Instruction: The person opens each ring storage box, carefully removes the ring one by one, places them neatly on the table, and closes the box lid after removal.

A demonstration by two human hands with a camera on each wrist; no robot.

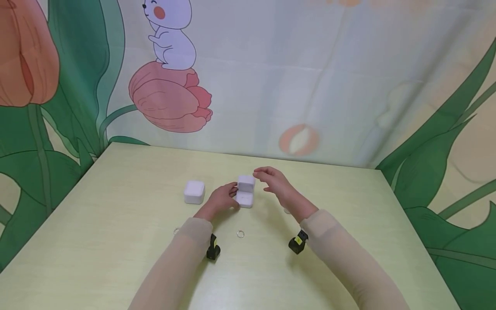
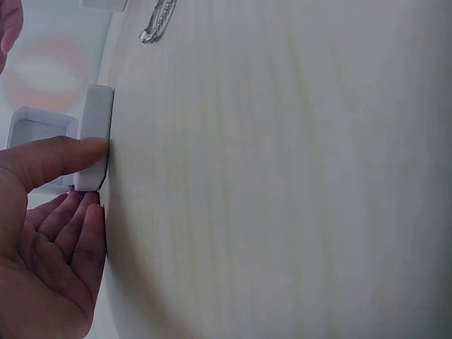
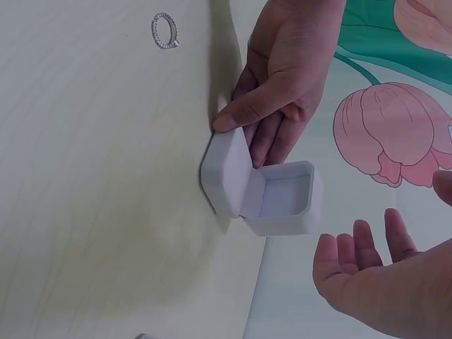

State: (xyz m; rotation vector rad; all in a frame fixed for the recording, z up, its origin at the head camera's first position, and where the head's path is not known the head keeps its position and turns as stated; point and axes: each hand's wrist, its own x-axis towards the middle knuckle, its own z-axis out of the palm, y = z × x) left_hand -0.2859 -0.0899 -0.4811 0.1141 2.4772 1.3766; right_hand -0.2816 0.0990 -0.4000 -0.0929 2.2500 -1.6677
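Note:
A white ring box (image 1: 245, 199) stands on the table with its lid raised, the hinge at the back. My left hand (image 1: 222, 197) holds its base from the left side. In the left wrist view the thumb (image 2: 78, 154) lies across the front of the base, and the fingers bend in along the side. Just right of the raised lid (image 3: 288, 198) is my right hand (image 1: 273, 181), apart from the box with its fingers loosely bent and nothing in them. In front of the box lies a silver ring (image 1: 240, 234) set with small stones.
A second white box (image 1: 194, 192), closed, stands left of the left hand. Another ring (image 1: 176, 230) lies beside the left sleeve, partly covered. A small pale object (image 1: 286, 210) shows from behind the right wrist. A printed curtain (image 1: 248, 86) hangs behind the table's back edge.

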